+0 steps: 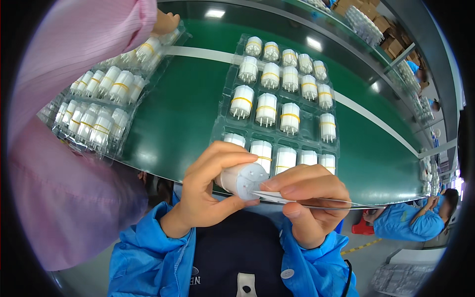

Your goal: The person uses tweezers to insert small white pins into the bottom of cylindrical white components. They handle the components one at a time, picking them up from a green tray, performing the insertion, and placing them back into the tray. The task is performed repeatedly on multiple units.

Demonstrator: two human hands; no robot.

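Currently, the left hand (205, 190) is curled around a white cylinder (240, 179), thumb below and fingers above, its round, holed end turned to the right. That cylinder is at the near edge of the green table (183, 106), just nearer than a clear plastic tray (310, 129). The right hand (316, 198) is closed in a pinch on slim tweezers (272, 197), whose tips reach the cylinder's end face; whether they touch it I cannot tell.

Behind the hands, the tray's moulded pockets carry white cylinders lying in rows, many ringed with a yellow band, metal pins pointing to the near side. Both far rows have five each, the third row has four, and the near row shows five, partly covered by the hands.

Over on the left, a second clear tray (134, 106) is crowded with similar banded cylinders. A co-worker's pink sleeve (89, 54) crosses above it, the co-worker's hand (166, 22) at its far end; its grip cannot be made out.
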